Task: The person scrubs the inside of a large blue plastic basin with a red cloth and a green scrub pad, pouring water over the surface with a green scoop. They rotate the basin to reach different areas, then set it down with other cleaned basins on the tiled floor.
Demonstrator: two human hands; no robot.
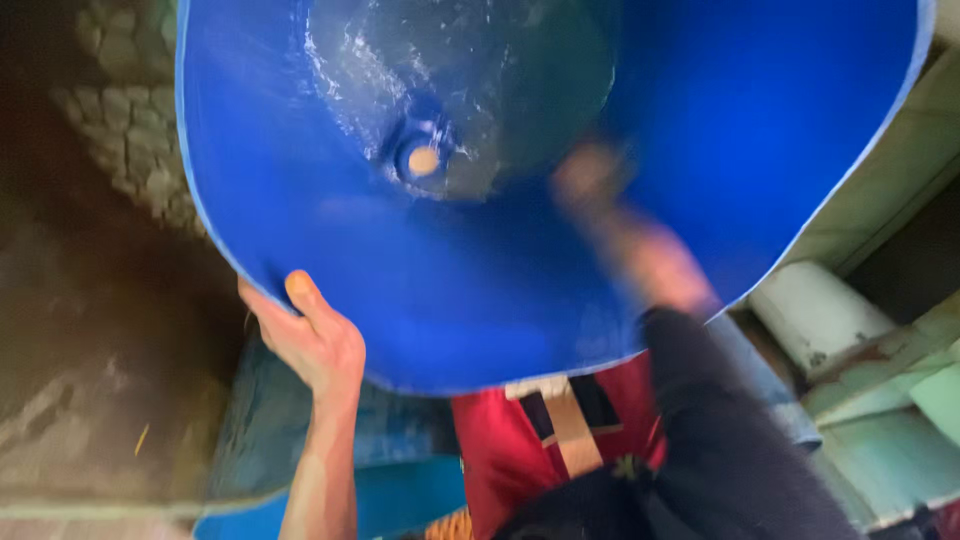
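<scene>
Blue plastic barrel (480,290): large, open mouth tipped toward the camera, fills the upper and middle view; inside wall wet near the far end.
Barrel bottom: round bung hole (423,160) with a pale centre, water sheen around it.
Left hand (315,335): clamped on the near left rim, thumb lying over the edge inside, fingers behind the wall.
Right hand (590,175): reaches deep inside the barrel, blurred; cannot tell whether fingers are apart or closed, or whether it holds anything.
Right sleeve (720,420): dark, runs from the near right up over the rim.
Stone wall (125,130): far left, rough cobbles.
White cylinder (815,315): right, just beside the barrel rim.
Red cloth (520,440): below the near rim.
</scene>
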